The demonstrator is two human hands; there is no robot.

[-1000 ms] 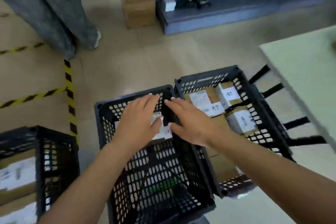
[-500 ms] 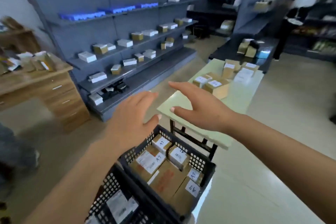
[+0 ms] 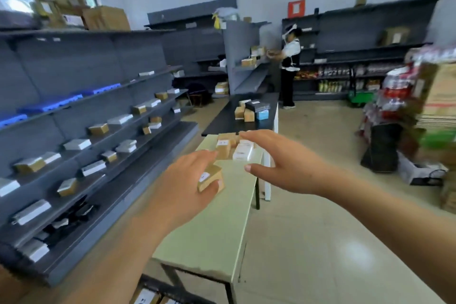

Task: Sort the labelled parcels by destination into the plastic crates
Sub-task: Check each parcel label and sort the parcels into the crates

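Your hands reach over the pale green table (image 3: 212, 234).
Left hand (image 3: 182, 187) and right hand (image 3: 286, 168) are spread open, empty, at frame centre above labelled parcels (image 3: 230, 148).

View has swung up from the floor crates to the room: only a strip of crate (image 3: 158, 297) shows at bottom centre now (it filled the lower frame a second ago). Both hands have left the crate and reach out open over the pale green table (image 3: 212, 234), now centre frame. Left hand (image 3: 182, 192) sits in front of a brown labelled parcel (image 3: 209, 181); contact unclear. Right hand (image 3: 286, 168) is spread just right of the parcel cluster (image 3: 234, 148) at the table's far end.
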